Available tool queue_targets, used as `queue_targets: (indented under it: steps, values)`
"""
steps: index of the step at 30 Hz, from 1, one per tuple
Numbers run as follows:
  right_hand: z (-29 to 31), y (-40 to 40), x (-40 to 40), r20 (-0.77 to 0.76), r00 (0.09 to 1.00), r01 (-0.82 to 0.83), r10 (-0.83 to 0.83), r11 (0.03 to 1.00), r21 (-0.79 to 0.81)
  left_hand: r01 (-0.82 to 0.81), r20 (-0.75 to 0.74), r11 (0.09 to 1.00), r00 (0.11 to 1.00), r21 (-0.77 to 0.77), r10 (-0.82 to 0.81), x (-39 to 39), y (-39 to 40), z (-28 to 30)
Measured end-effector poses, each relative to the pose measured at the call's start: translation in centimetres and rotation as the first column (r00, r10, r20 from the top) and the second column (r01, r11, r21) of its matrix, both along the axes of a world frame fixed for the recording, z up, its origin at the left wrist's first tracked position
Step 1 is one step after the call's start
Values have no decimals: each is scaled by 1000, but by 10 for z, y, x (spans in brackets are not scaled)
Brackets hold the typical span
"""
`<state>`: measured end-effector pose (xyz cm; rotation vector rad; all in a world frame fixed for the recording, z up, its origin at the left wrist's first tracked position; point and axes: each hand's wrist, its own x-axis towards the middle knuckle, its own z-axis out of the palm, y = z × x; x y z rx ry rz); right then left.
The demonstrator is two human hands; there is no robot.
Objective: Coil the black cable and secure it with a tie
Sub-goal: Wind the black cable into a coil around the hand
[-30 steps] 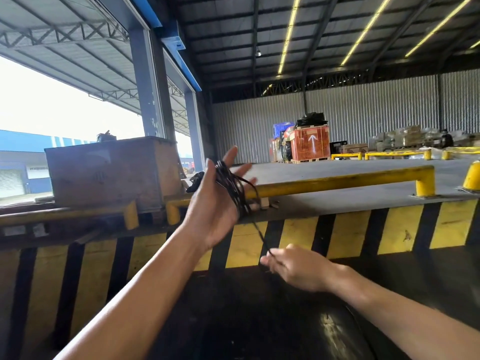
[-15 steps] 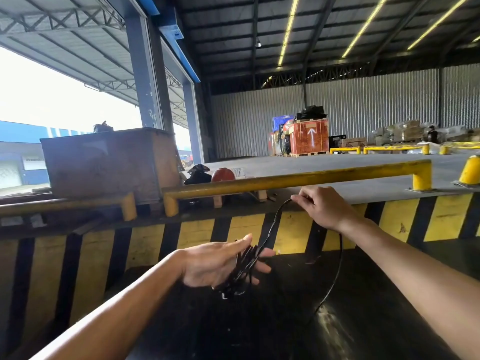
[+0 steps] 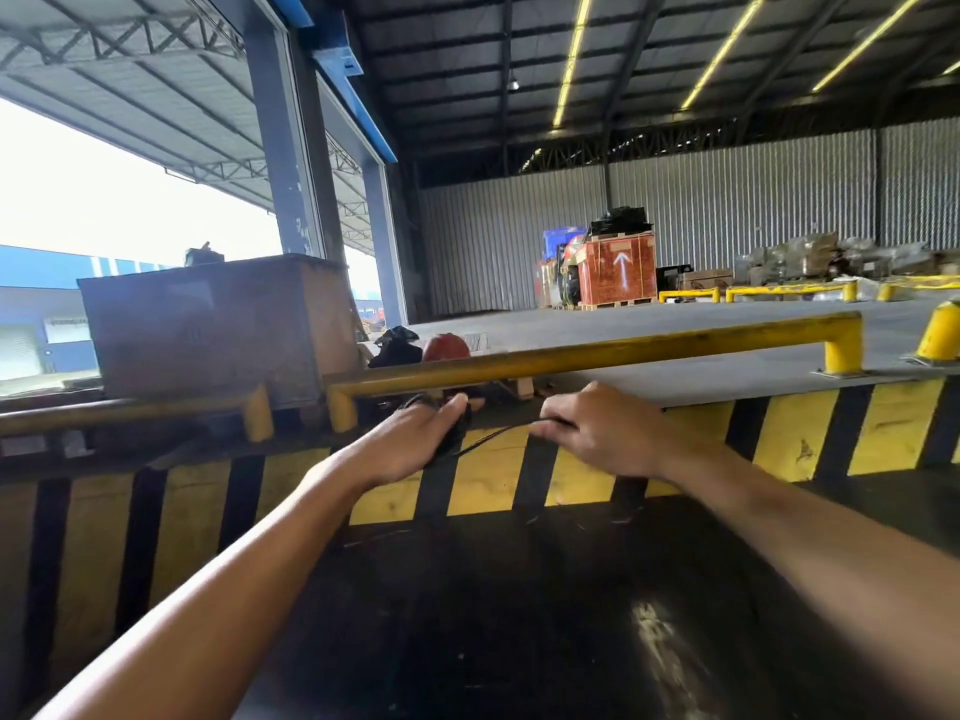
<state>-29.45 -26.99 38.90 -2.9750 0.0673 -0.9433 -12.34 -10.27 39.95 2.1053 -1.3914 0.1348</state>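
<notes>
The black cable (image 3: 460,433) is wound in several loops around my left hand (image 3: 415,441), which I hold out in front of the yellow-and-black striped wall. A short, taut length of the cable runs rightward from the coil to my right hand (image 3: 597,433), whose fingers pinch it. The two hands are level and about a hand's width apart. Most of the coil is hidden behind my left palm and fingers. No tie can be seen.
A yellow rail (image 3: 597,350) runs just above and behind both hands. A rusty metal box (image 3: 213,324) stands at the left on the ledge. A red helmet (image 3: 447,348) and a dark bundle (image 3: 395,345) lie behind the rail. A black surface (image 3: 493,615) lies below my arms.
My left hand has risen from low over the black surface to rail height. My right hand has come down and leftward, so the loose cable between the hands is now short and taut.
</notes>
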Motion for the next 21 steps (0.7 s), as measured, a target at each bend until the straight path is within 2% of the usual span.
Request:
queue_targets:
  steps: [3, 4, 5, 6, 7, 8, 9, 10, 11, 12, 13, 14, 15, 16, 17, 18, 19, 20, 21]
  values:
    - [11, -25, -5, 57, 997, 43, -42, 999, -5, -11, -56, 959, 998, 283, 28, 3, 9, -13]
    - [12, -32, -4, 92, 994, 61, -61, 998, 2, 47, -161, 931, 987, 363, 13, -1, 12, -16]
    - [10, -37, -3, 125, 989, 81, -82, 997, 19, 165, -347, 904, 938, 394, -20, -5, 14, -20]
    - [6, -41, -2, 147, 984, 94, -100, 994, 49, 331, -576, 879, 813, 343, -81, -9, 15, -23]
    - [-1, -42, 0, 154, 982, 97, -109, 992, 85, 493, -761, 843, 626, 214, -173, -14, 17, -24]
    - [-10, -41, 2, 148, 983, 94, -111, 989, 118, 609, -869, 792, 416, 47, -268, -20, 18, -24]
    - [-21, -37, 5, 127, 986, 93, -111, 986, 142, 672, -914, 732, 217, -114, -343, -29, 20, -20]
    - [-31, -33, 8, 94, 990, 93, -108, 983, 157, 702, -909, 666, 64, -253, -413, -37, 19, -14]
    - [-41, -27, 10, 57, 993, 92, -103, 981, 170, 707, -872, 601, -48, -374, -487, -44, 18, -7]
    - [-50, -21, 13, 25, 996, 84, -90, 979, 183, 678, -817, 556, -115, -480, -565, -48, 16, 2]
    - [-58, -14, 14, -3, 998, 68, -69, 976, 207, 614, -751, 542, -130, -573, -647, -51, 13, 11]
    - [-64, -6, 16, -28, 999, 45, -39, 970, 239, 524, -687, 550, -98, -651, -720, -51, 11, 19]
    - [-69, 3, 17, -52, 999, 20, -6, 962, 272, 410, -635, 572, -25, -711, -772, -48, 9, 25]
    - [-73, 10, 19, -76, 997, -4, 27, 957, 291, 292, -600, 602, 109, -743, -793, -44, 6, 28]
    - [-74, 16, 20, -100, 994, -20, 51, 958, 287, 193, -572, 638, 306, -745, -761, -39, 2, 27]
    - [-72, 19, 21, -127, 990, -25, 60, 965, 262, 115, -548, 688, 516, -717, -658, -33, -3, 22]
    - [-69, 20, 22, -147, 988, -19, 53, 974, 224, 38, -526, 740, 680, -671, -511, -26, -7, 14]
    - [-65, 19, 21, -152, 988, -5, 33, 983, 181, -28, -513, 789, 774, -613, -372, -18, -11, 5]
    - [-60, 16, 20, -143, 990, 16, 6, 989, 148, -81, -511, 825, 817, -559, -266, -9, -12, -3]
